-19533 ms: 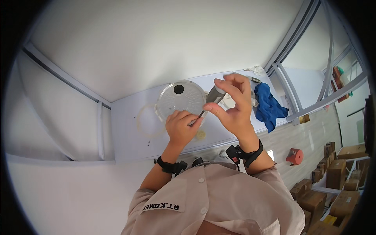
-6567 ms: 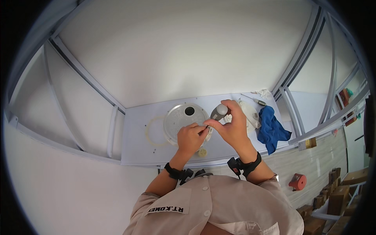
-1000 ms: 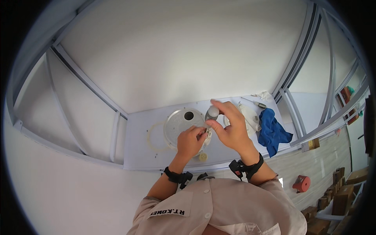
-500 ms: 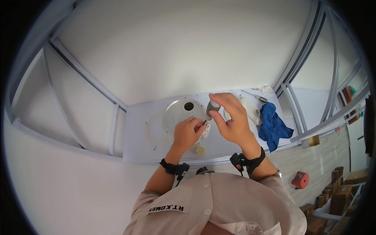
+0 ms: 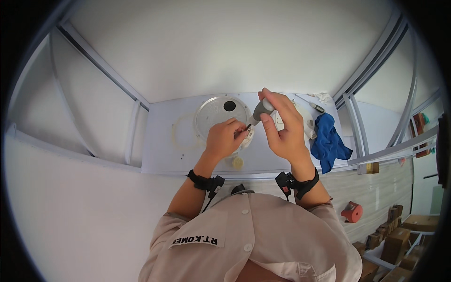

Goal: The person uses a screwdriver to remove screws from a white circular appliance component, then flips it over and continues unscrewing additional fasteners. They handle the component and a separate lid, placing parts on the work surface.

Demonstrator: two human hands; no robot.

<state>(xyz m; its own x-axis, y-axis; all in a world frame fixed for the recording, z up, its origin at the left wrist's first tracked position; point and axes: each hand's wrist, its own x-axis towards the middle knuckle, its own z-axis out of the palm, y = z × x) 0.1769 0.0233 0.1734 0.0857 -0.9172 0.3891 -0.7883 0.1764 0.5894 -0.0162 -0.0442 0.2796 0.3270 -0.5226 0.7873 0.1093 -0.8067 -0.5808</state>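
Observation:
My right hand (image 5: 285, 127) is closed around a grey-handled screwdriver (image 5: 263, 110), thumb on the near side and fingers behind the handle. It is tilted, its lower end pointing down and left toward my left fingertips. My left hand (image 5: 225, 137) is closed in a pinch beside that end; a small dark piece shows at the fingertips, too small to name. Just under them lies a white part (image 5: 249, 137), partly hidden by the left hand. Behind the left hand sits a round silver metal disc (image 5: 213, 113) with a black circle on it.
A blue cloth (image 5: 327, 143) lies on the white table (image 5: 159, 141) at the right. Beside it are a white rounded cover (image 5: 306, 120) and another screwdriver (image 5: 315, 106). A small yellowish round piece (image 5: 238, 163) lies near the front edge. Metal frame posts (image 5: 134, 127) flank the table.
The whole view has shifted, so the table sits higher in the picture. The screwdriver now leans more to the right at its handle end. Both hands keep their grip close together.

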